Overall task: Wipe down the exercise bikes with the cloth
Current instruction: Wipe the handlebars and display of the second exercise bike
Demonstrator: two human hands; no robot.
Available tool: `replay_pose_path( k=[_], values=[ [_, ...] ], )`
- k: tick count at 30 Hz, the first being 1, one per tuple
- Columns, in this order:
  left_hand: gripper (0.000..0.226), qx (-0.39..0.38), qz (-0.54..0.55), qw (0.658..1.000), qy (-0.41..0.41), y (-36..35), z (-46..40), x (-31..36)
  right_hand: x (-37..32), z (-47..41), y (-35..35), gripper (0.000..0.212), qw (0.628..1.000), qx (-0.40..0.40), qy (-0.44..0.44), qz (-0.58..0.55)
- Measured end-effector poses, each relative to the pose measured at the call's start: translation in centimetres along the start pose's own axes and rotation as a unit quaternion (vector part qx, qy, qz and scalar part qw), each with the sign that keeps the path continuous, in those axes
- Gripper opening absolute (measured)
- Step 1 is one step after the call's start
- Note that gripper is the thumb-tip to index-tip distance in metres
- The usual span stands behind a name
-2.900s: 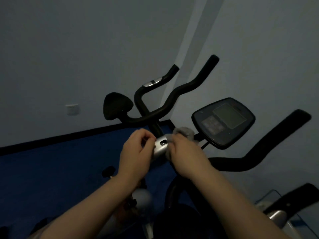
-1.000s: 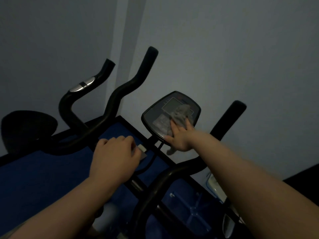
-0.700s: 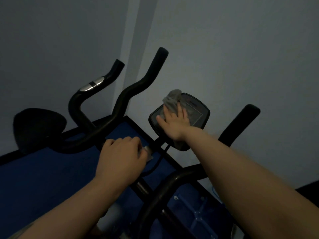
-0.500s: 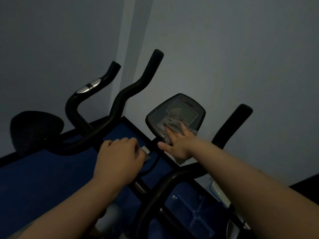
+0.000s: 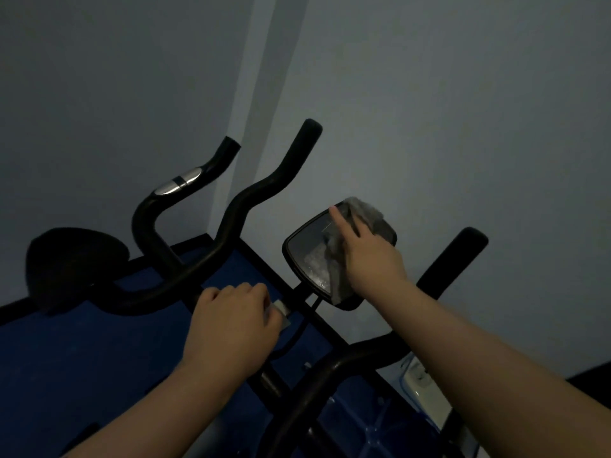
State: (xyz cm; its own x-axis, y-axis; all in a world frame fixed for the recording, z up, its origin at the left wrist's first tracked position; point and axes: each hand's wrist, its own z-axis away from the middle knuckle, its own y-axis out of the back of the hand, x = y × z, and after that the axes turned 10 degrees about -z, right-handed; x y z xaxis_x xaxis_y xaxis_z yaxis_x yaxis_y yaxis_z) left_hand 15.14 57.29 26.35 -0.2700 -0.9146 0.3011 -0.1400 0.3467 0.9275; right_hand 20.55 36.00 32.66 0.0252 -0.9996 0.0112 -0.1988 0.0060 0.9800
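The dim room shows a black exercise bike with curved handlebars and a tilted black console at the centre. My right hand presses a grey cloth flat against the console's screen, fingers stretched toward its upper edge; part of the cloth hangs below my palm. My left hand is closed around the silver clamp on the handlebar stem, just left of and below the console.
A second bike's black saddle stands at the left. Another padded handlebar grip rises to the right of the console. Blue floor lies below, grey walls meet in a corner behind. A clear plastic container sits at lower right.
My right hand has slid the cloth from the console's lower part up to its top right edge. My left hand has stayed on the clamp.
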Motion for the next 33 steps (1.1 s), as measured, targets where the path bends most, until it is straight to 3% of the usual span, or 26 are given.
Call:
replay_pose_path(
  k=[2,5,9,12,16,18,21,24,27,31,33],
  values=[
    [0.025,-0.006,-0.004,1.000,0.001,0.1,0.0,0.0,0.8,0.1,0.4,0.087,0.998,0.022,-0.050,0.023],
    [0.024,-0.010,-0.007,1.000,0.004,0.1,0.1,0.1,1.0,-1.2,0.1,0.068,0.981,-0.016,-0.113,0.159],
    [0.024,0.003,-0.006,1.000,0.007,0.0,0.0,0.1,-1.4,-3.2,-2.0,0.067,0.982,-0.048,-0.165,0.075],
    [0.022,0.005,-0.003,1.000,0.010,0.0,0.0,0.0,-4.0,-2.8,-3.6,0.068,0.988,-0.089,-0.124,0.002],
    [0.021,0.009,-0.002,1.000,0.007,0.4,0.1,0.1,-3.2,-0.1,-4.4,0.075,0.981,-0.177,-0.056,0.053],
    [0.022,0.003,0.001,1.000,0.007,0.4,0.2,0.1,-1.7,0.5,-3.7,0.078,0.973,-0.205,-0.087,0.069],
    [0.023,0.004,-0.002,1.000,0.008,0.3,0.2,0.0,-0.5,-1.1,-2.5,0.079,0.964,-0.204,-0.164,0.048],
    [0.023,0.007,-0.002,1.000,0.008,0.1,0.2,0.0,-1.3,-3.5,-2.7,0.078,0.971,-0.162,-0.175,0.002],
    [0.023,0.012,-0.001,1.000,0.009,0.2,0.1,0.0,-2.7,-4.5,-2.9,0.077,0.979,-0.137,-0.148,-0.025],
    [0.023,0.009,0.005,1.000,0.005,0.3,0.2,-0.1,-2.0,-1.4,-3.2,0.075,0.980,-0.192,-0.044,0.023],
    [0.024,0.005,0.006,1.000,0.005,0.3,0.2,0.0,-0.6,-0.2,-2.8,0.075,0.975,-0.212,-0.048,0.052]
  ],
)
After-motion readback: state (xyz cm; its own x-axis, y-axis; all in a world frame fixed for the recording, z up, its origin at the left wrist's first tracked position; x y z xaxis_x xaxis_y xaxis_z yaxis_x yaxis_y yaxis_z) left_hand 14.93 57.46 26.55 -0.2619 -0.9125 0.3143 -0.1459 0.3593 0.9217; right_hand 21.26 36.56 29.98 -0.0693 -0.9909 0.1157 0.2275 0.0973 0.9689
